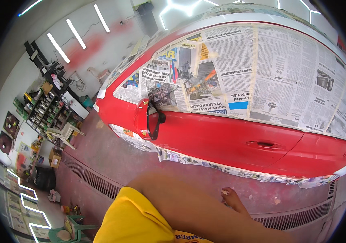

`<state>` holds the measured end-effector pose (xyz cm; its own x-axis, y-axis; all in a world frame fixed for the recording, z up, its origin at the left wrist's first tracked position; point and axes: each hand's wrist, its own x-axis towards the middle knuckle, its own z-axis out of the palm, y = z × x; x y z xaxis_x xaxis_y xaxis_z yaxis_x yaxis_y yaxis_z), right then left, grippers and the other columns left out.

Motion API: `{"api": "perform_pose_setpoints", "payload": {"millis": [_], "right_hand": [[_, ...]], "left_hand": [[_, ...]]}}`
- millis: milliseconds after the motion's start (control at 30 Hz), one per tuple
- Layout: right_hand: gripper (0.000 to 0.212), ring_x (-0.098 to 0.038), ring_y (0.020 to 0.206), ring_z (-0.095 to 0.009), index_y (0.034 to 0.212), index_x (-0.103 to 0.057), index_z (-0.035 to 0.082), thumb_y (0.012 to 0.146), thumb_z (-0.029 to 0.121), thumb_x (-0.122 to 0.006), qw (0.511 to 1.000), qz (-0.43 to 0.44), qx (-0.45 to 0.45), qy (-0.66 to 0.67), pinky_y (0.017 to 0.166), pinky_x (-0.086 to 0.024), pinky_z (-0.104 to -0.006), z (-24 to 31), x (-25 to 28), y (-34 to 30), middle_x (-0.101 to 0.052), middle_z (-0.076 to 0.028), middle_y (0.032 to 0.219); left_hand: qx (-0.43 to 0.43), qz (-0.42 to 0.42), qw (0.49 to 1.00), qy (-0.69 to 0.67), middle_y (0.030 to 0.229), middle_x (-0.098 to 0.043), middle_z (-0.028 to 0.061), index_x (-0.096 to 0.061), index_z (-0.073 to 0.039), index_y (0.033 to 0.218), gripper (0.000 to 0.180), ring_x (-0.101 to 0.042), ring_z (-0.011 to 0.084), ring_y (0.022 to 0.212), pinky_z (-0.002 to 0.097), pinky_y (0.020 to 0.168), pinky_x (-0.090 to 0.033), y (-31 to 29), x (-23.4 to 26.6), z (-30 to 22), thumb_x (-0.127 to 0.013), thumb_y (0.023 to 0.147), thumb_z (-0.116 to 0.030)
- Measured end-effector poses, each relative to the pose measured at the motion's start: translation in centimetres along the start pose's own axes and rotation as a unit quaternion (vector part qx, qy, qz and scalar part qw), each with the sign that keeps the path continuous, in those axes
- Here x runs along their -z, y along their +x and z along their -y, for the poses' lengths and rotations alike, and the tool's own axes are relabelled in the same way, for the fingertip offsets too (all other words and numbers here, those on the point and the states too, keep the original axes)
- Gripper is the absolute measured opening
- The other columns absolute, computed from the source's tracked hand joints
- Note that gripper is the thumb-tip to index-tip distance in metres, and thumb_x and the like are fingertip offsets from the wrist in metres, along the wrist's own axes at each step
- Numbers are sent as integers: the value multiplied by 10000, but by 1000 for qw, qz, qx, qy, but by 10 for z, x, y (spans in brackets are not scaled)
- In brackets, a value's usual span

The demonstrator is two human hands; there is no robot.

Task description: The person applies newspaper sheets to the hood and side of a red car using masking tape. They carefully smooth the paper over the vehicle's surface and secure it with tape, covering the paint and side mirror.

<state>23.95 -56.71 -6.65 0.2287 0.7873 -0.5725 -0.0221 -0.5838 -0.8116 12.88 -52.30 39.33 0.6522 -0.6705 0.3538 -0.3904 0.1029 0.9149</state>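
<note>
My left arm (189,198) in a yellow sleeve (130,218) is bent across the lower middle, close to the camera. Its forearm runs off the lower edge, so my left hand is out of sight. Beyond it, low over the floor, is my right hand (233,200) with fingers curled together. A small pale bit shows at the fingertips, too small to name. Ahead stands a red car (213,139), which neither hand visibly touches. Newspaper sheets (282,73) taped along their edges cover its side windows. The side mirror (147,119) is red with a dark edge.
More newspaper (189,158) skirts the car's lower edge. Floor grates (96,178) run beside it. At left are a shelf of cans (45,109), a white plastic chair (65,133), a cardboard box (54,158), a black bag (45,178) and a green chair (71,229).
</note>
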Motion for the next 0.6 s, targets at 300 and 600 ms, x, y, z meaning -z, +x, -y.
{"api": "perform_pose_setpoints", "payload": {"millis": [300,600], "right_hand": [[398,-699,706,-186,1416,-662,30,1050,181,-712,970,-92,175,-144,648,-581,-345,34,-95,27,-768,-131,986],[350,-792,721,-209,1370,-690,-17,1078,173,-662,987,-157,18,13,694,-606,-320,48,-67,-30,-799,-142,813]], "left_hand": [[44,-60,997,-31,1320,-670,148,-665,-12,1430,522,-641,316,1182,468,1065,-486,-172,-20,-51,-717,1063,-380],[171,-742,500,412,1655,-371,370,-312,111,1659,780,-361,511,1565,559,1294,-320,-347,142,117,-593,1142,-401]]}}
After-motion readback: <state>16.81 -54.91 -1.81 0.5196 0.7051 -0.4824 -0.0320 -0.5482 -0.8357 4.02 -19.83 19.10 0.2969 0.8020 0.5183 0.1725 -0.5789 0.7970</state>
